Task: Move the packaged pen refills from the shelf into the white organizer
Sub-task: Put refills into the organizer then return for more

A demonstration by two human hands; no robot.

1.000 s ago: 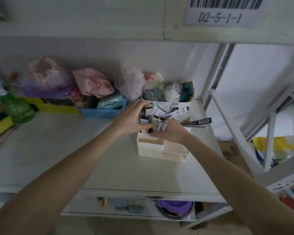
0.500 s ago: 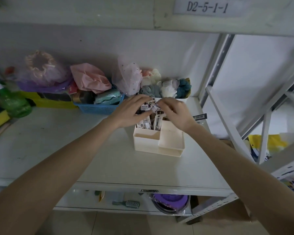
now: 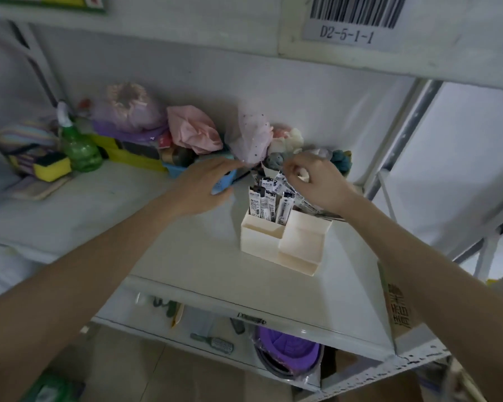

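The white organizer (image 3: 285, 242) stands on the shelf (image 3: 204, 256) near its right end. Several packaged pen refills (image 3: 266, 203) stand upright in its back left compartment. My right hand (image 3: 317, 185) hovers over the organizer's back, fingers curled, and pinches the top of a tilted refill pack (image 3: 280, 179). More refill packs (image 3: 310, 205) lie under my right wrist behind the organizer. My left hand (image 3: 204, 185) is off to the organizer's left with its fingers stretched out, holding nothing, over the corner of a blue basket (image 3: 221, 182).
Cloth items and scrunchies (image 3: 196, 132) crowd the back of the shelf. A green spray bottle (image 3: 79, 149) and a yellow sponge (image 3: 51, 166) sit at the left. A slanted rack post (image 3: 407, 132) bounds the right side. A purple tub (image 3: 288, 348) lies on the lower shelf.
My left hand has let go of the refills and drawn left, away from the organizer. My right hand stays at the tops of the packs. The camera has tilted and moved closer.
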